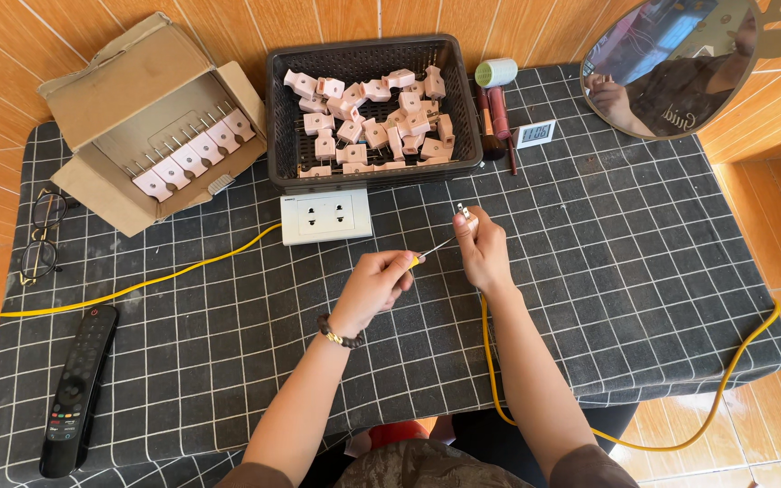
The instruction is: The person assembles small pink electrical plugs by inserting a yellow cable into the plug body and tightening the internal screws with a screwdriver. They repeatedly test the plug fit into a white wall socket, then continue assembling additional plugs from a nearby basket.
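Yellow-handled screwdriver (425,254) mostly hidden in left hand (375,287); right hand (483,250) pinches half-covered plug (465,215).

Spread over a dark grid-checked tablecloth (644,271): open cardboard box (151,117) with a row of pale plugs, black plastic mesh basket (374,108) heaped with pale pink plugs, black remote control (79,390), dark-rimmed glasses (41,235), small digital clock (535,134), makeup brushes (495,122), round mirror (671,63) at the far corner.

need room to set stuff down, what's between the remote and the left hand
In the head view, only bare checked tablecloth lies between the remote and the left hand.
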